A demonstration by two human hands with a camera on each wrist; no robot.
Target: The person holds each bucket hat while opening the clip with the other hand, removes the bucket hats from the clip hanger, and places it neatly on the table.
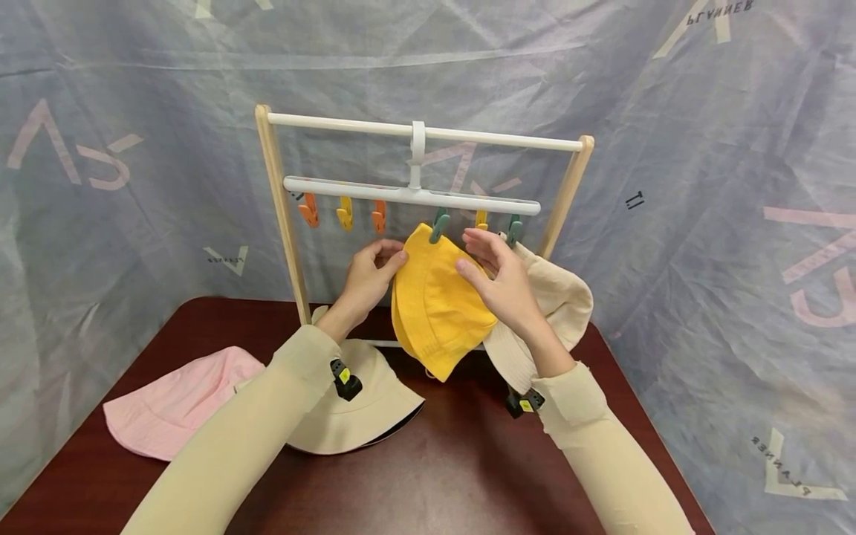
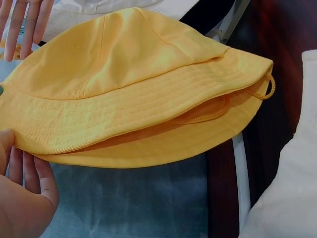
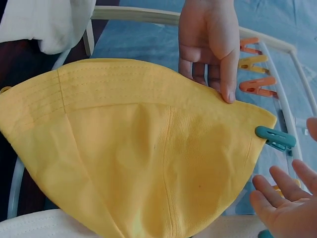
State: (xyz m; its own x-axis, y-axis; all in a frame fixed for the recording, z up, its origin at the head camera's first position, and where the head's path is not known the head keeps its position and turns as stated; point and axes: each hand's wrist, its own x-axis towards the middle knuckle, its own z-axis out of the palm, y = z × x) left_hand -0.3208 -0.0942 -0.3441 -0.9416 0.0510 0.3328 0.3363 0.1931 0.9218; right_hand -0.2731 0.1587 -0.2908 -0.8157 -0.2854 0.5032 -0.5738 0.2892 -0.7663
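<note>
A yellow bucket hat [image 1: 438,297] hangs by its brim edge from a green clip [image 1: 439,225] on the white hanger bar [image 1: 408,195]. The left hand [image 1: 368,279] pinches the brim's left edge, thumb on the near side and fingers behind, as the right wrist view shows at the left hand [image 3: 210,47]. Beside the hat's other side is the right hand [image 1: 501,281], its fingers spread and relaxed; in the right wrist view the right hand [image 3: 287,201] stands apart from the cloth, below the green clip [image 3: 275,138].
A cream hat [image 1: 558,297] hangs at the right of the wooden-sided rack [image 1: 277,200]. Orange and yellow clips [image 1: 344,213] line the bar's left half. On the dark red table [image 1: 428,475] lie a pink hat [image 1: 183,401] and another cream hat [image 1: 361,409], partly behind the left arm.
</note>
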